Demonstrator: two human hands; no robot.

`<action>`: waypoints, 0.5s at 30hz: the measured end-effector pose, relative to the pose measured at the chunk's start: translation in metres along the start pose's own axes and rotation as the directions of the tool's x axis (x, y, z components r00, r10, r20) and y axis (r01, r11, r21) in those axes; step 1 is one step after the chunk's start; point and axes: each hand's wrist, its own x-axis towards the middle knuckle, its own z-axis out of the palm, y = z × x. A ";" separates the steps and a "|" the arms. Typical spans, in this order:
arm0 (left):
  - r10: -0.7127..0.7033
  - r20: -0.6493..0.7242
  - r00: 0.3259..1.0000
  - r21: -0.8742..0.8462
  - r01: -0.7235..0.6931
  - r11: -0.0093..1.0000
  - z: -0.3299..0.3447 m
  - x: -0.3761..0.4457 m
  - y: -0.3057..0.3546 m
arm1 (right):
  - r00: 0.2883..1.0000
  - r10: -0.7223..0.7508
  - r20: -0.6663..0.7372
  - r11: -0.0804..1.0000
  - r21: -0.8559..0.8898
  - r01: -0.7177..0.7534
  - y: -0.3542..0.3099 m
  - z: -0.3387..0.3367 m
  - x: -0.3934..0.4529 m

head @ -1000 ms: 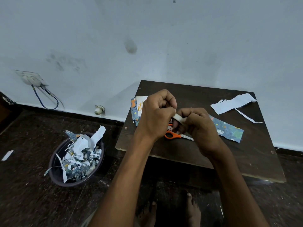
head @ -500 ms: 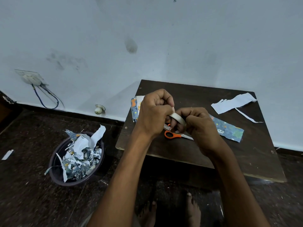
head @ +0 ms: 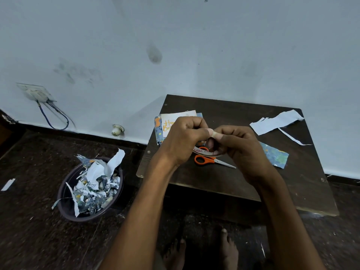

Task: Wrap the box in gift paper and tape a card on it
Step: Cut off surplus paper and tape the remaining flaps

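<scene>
Both hands meet above the dark wooden table (head: 303,193): left hand (head: 183,139) and right hand (head: 239,147) have fingers curled, pinching a pale strip of tape (head: 214,134) between them; a white tape roll (head: 206,151) hangs under the right hand. Orange-handled scissors (head: 212,160) lie below, blades pointing right, long axis left-right. White birthday card (head: 171,121) sits on blue patterned gift paper (head: 276,157) at the table's far-left corner, partly hidden; whether a box is under it cannot be told. White paper offcuts (head: 272,123) lie far right. Round dark bin (head: 66,201) on the floor holds crumpled paper scraps (head: 93,188).
</scene>
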 end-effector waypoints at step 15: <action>-0.012 0.035 0.999 0.034 0.011 0.999 0.000 -0.001 0.003 | 0.999 0.006 0.052 0.997 -0.079 -0.002 -0.003 -0.004 0.000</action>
